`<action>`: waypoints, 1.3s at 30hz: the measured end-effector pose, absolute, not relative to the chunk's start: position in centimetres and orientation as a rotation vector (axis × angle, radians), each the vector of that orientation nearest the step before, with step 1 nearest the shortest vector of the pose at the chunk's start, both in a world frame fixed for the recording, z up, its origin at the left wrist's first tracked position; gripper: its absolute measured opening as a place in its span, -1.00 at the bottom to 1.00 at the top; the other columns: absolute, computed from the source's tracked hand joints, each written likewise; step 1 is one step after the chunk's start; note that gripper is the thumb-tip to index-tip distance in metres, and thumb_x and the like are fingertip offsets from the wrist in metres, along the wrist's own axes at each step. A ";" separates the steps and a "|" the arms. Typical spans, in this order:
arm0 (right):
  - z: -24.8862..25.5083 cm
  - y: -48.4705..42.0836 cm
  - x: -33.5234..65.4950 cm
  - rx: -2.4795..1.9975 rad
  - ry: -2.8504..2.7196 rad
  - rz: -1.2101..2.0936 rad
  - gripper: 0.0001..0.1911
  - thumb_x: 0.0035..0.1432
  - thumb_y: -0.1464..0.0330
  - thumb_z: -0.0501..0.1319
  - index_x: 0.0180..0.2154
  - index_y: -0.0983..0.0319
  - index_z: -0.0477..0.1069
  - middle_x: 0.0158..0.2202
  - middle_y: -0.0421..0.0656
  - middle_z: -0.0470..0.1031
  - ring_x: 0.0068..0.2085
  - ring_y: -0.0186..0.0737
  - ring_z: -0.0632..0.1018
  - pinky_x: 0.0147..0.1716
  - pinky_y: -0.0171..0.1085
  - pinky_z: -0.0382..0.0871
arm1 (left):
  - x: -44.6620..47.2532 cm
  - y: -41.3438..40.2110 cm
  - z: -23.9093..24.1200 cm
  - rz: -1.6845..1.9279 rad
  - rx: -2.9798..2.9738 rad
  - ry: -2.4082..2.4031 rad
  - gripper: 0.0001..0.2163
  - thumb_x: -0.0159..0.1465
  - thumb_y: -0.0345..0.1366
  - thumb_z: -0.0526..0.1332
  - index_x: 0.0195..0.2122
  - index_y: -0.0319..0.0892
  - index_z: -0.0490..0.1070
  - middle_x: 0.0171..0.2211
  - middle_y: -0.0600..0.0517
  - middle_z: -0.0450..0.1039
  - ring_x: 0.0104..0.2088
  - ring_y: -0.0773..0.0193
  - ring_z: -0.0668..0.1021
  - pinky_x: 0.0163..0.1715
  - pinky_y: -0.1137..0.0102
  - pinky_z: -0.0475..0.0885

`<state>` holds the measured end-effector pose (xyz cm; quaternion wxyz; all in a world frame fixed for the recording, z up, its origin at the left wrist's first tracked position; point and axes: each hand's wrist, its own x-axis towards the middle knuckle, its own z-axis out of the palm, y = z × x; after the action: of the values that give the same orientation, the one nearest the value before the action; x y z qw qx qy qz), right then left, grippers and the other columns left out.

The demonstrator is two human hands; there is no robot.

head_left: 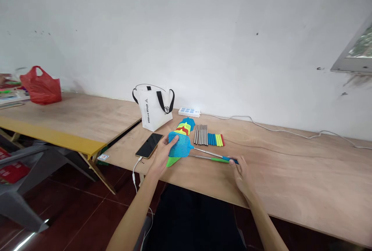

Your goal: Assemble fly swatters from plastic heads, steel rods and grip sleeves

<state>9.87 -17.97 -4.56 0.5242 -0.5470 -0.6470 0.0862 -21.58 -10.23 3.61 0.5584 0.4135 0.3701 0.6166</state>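
Observation:
A blue fly swatter point(180, 146) with a metal rod and blue grip is held across in front of me. My left hand point(163, 151) pinches the left edge of its mesh head, thumb on top. Around the grip's end closes my right hand point(240, 171). Just below lies a green fly swatter point(220, 160), its mesh head partly hidden under the blue one. Beyond them, loose swatter heads in blue, yellow and red point(183, 127) overlap in a row. Beside these are several metal rods point(200, 134) and a row of blue, yellow and red grip tubes point(216, 140).
A smartphone point(149, 145) with a white cable lies left of my left hand. Behind it stand a white tote bag point(154, 109) and a white power strip point(189, 112) near the wall. On another table at left sits a red plastic bag point(41, 86).

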 end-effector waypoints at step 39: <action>-4.3 -18.1 10.4 -1.309 -1.649 0.140 -0.69 0.42 0.10 0.03 -0.14 0.07 0.47 -0.19 -0.10 0.56 -0.12 -0.04 0.52 -0.10 -0.03 0.43 | -21.4 -10.9 3.7 1.377 1.179 0.968 -0.58 0.00 -0.04 0.53 -0.21 -0.18 0.55 -0.26 -0.03 0.61 -0.27 0.14 0.62 -0.33 0.38 0.54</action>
<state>10.39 -18.08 -4.31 0.4935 -0.5396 -0.6797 0.0575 -21.44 -10.94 3.75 0.5170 0.4909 0.4031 0.5738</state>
